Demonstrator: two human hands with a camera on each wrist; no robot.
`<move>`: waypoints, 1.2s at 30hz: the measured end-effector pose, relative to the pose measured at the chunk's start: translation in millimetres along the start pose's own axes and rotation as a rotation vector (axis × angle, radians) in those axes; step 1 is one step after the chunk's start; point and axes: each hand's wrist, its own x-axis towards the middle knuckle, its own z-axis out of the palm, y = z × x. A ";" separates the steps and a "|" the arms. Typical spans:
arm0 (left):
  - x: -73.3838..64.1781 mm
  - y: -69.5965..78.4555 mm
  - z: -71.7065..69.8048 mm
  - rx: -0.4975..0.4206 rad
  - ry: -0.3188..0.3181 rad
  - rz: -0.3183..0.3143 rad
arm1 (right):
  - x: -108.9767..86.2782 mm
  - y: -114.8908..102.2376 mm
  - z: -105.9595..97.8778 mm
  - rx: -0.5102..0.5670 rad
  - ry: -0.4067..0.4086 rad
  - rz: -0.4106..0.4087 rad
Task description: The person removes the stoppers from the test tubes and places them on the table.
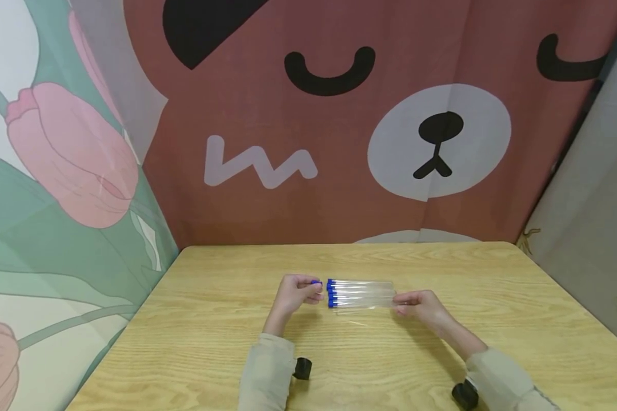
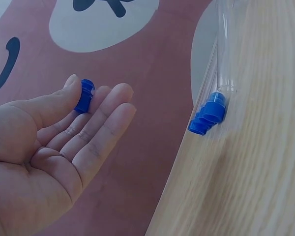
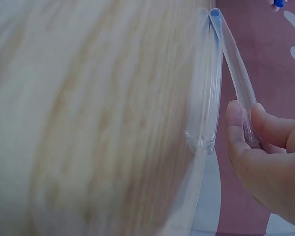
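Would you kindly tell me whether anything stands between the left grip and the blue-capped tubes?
Nothing visible does: only bare table shows between the left grip, pinching a blue cap, and the capped tubes.

Left sleeve [image 1: 266, 374]: pale beige, creased
Right sleeve [image 1: 506, 381]: pale beige
Left wrist camera [image 1: 303, 369]: small, black
Right wrist camera [image 1: 464, 395]: black
Left hand [image 1: 297, 291]: bare
Right hand [image 1: 424, 309]: bare

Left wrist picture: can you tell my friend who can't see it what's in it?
A left hand pinches a small blue cap. On the picture's right side, blue-capped clear tubes lie on a wooden table, with a printed red-brown backdrop behind.
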 end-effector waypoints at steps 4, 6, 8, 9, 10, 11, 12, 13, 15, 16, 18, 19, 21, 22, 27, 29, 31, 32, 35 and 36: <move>4.0 -8.2 -3.4 -0.004 0.001 -0.008 | 1.3 -0.8 2.7 -0.006 -0.001 0.005; 3.9 -7.8 -4.5 -0.008 0.003 -0.014 | 1.9 -1.8 4.0 -0.039 -0.002 -0.006; 4.1 -6.0 -4.6 -0.013 0.000 -0.013 | 1.9 -2.4 4.5 -0.083 0.005 -0.019; 3.4 -4.3 -4.4 -0.014 -0.001 -0.015 | 1.9 -2.6 4.7 -0.108 0.005 -0.026; 2.3 -1.6 -4.2 -0.015 -0.002 -0.019 | 1.9 -2.8 5.1 -0.132 0.006 -0.027; 0.5 1.8 -3.6 -0.012 -0.004 -0.020 | 2.0 -2.9 5.4 -0.152 0.007 -0.029; -1.3 5.5 -2.9 -0.011 -0.005 -0.022 | 2.2 -2.9 5.7 -0.167 0.010 -0.029; -3.3 9.3 -2.0 -0.006 -0.007 -0.024 | 2.5 -2.8 6.0 -0.185 0.015 -0.029; -7.4 17.0 0.1 0.003 -0.009 -0.029 | 3.1 -2.5 6.1 -0.211 0.021 -0.032; -9.0 20.1 1.2 0.008 -0.009 -0.029 | 3.5 -2.3 6.2 -0.224 0.027 -0.039; -10.5 22.8 2.7 0.016 -0.009 -0.029 | 4.4 -1.6 6.5 -0.246 0.036 -0.052; -10.7 23.1 3.2 0.018 -0.009 -0.029 | 4.8 -1.1 6.5 -0.259 0.036 -0.063; -9.5 20.4 3.2 0.019 -0.010 -0.028 | 5.6 0.0 6.7 -0.285 0.034 -0.081; -8.2 18.2 2.9 0.018 -0.011 -0.029 | 6.2 0.1 6.9 -0.299 0.035 -0.088; 1.6 -0.4 -0.9 -0.003 -0.018 -0.032 | 8.2 1.6 9.3 -0.389 0.055 -0.092; 4.6 -6.3 -1.5 -0.005 -0.018 -0.033 | 8.2 1.9 10.6 -0.402 0.064 -0.088; 6.3 -8.9 -1.5 -0.005 -0.017 -0.031 | 8.2 2.1 11.9 -0.402 0.070 -0.080; 6.7 -9.4 -1.3 -0.004 -0.018 -0.030 | 8.1 1.8 12.4 -0.402 0.072 -0.081; 6.2 -8.5 -1.2 -0.009 -0.024 -0.028 | 8.0 1.2 13.9 -0.410 0.081 -0.072; 5.5 -7.2 -1.2 -0.011 -0.027 -0.026 | 8.0 0.8 14.4 -0.415 0.085 -0.069</move>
